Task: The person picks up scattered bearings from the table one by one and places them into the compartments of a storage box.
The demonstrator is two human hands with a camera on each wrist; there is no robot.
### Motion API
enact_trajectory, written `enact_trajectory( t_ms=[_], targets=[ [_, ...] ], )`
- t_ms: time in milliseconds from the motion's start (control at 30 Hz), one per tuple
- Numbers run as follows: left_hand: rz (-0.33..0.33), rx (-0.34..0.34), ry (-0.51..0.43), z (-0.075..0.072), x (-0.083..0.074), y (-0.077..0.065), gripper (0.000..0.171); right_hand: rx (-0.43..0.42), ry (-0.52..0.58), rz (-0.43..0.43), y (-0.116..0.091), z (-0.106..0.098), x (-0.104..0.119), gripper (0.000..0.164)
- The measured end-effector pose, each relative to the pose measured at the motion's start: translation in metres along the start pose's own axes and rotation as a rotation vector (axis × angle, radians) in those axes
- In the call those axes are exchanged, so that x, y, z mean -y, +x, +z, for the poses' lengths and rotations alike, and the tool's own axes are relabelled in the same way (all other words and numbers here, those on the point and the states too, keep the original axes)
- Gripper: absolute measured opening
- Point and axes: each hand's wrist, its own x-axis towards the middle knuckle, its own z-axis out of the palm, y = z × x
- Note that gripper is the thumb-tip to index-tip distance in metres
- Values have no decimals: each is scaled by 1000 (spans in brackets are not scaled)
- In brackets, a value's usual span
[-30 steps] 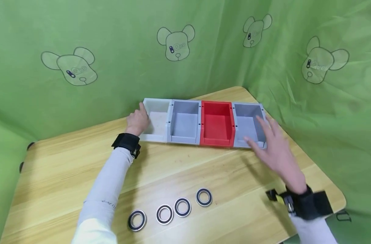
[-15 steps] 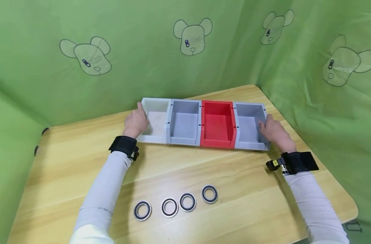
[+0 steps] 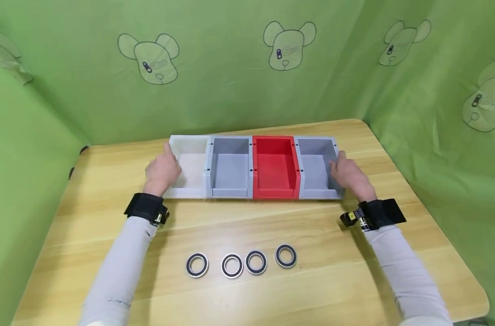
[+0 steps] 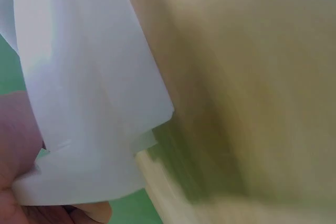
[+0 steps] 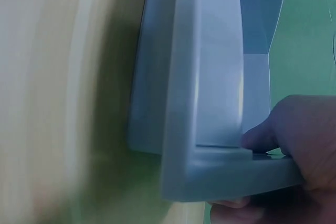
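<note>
Two hands at a row of four bins, with four ring bearings nearer the wearer. The bins adjoin side by side toward the far edge of one pale wood-grain table (image 3: 247,299). From left to right they number one milky-white plastic bin (image 3: 192,167), one inner grey plastic bin (image 3: 230,170), one red plastic bin (image 3: 273,170) and one outer grey plastic bin (image 3: 314,167). Whether the row rests fully on the tabletop cannot be told.

The left hand (image 3: 162,172) grasps the outer side wall of the milky-white bin. The right hand (image 3: 351,176) grasps the opposite end of the row, its thumb inside the outer grey bin and fingers beyond the wall, as the right wrist view shows.

Four steel bearings with black annular faces lie flat: the first bearing (image 3: 197,274) stands apart at left; the second bearing (image 3: 232,275) and third bearing (image 3: 256,272) lie just beside each other; the fourth bearing (image 3: 286,265) lies to their right, slightly farther from the wearer.

Two black wrist straps (image 3: 143,206) encircle the wrists, one each, above two pale sleeves (image 3: 117,262). One green curtain (image 3: 215,90) surrounds the table, bearing four mouse-head outlines (image 3: 286,50) and part of a fifth at left.
</note>
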Motion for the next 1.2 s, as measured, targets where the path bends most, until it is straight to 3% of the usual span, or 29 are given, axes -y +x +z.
enact_trajectory(
  t_ms=[300,800,1033,1133,1200],
  targets=[
    [-48,-25,-2,-11,24,-41,39,-8,-6,-76,-6,6,25,39],
    [-74,-59,-4,-19,31,-103,34,-2,26,-76,-53,9,35,35],
    [-67,-71,-5,-20,29,-115,30,23,35,-66,-60,5,34,39],
    [-62,-76,1,-20,29,-116,30,58,69,-67,-62,0,32,52],
    [-60,-78,2,-19,29,-116,31,34,75,-67,-66,-5,32,65]
  ],
)
